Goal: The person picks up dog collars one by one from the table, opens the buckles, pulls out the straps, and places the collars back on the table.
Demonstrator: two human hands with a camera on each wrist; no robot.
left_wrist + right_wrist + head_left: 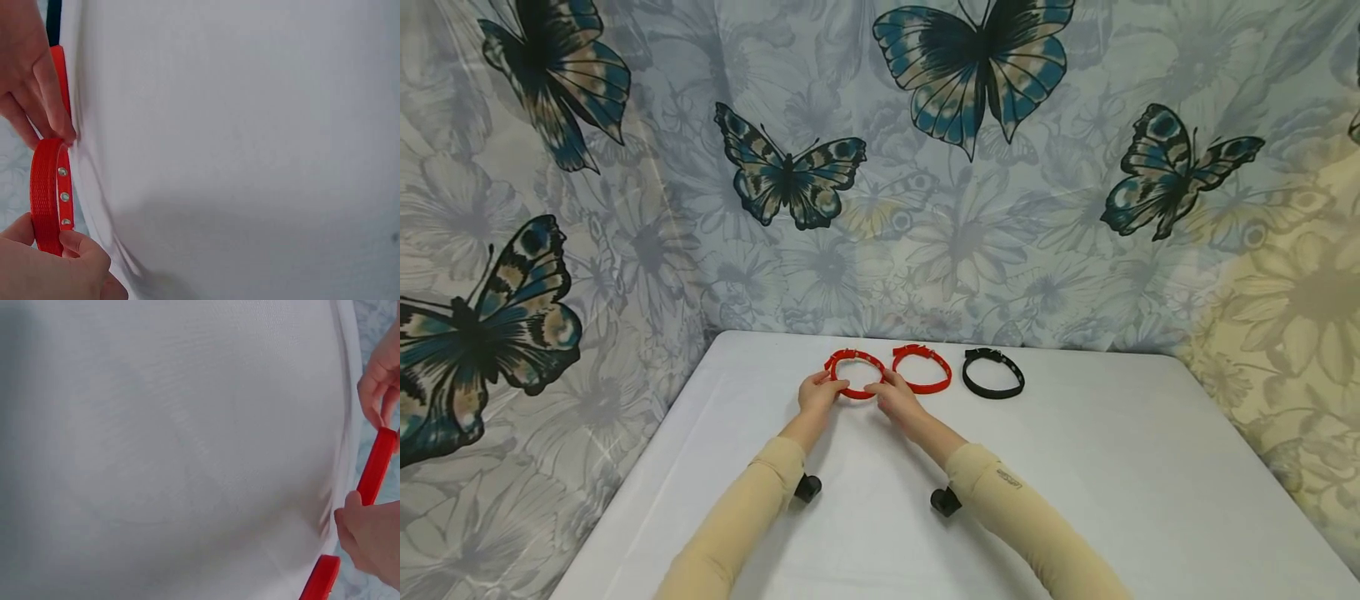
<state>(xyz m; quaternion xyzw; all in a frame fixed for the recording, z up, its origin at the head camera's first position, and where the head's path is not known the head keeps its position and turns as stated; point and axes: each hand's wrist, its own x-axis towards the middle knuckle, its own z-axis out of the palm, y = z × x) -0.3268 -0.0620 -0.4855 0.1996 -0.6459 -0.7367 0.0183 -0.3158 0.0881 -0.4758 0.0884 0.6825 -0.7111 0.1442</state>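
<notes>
A red buckled collar [857, 395] is at the back of the table, with a hand at either side of it. My left hand [818, 395] pinches its left side between thumb and fingers. On the opposite side my right hand [901, 405] holds it, the thumb at the front of the band. Metal eyelets line the inside of this collar [45, 194] in the left wrist view. Just right of it lies a second red collar [934, 387], close to the right hand's fingers. Farther right is a black collar [992, 392] with a buckle.
The collars are near the far edge of a table with a white cloth [1075, 500]. Behind and to the left hangs fabric printed with butterflies [790, 175] and flowers. A small black device [946, 501] is strapped beneath each sleeve.
</notes>
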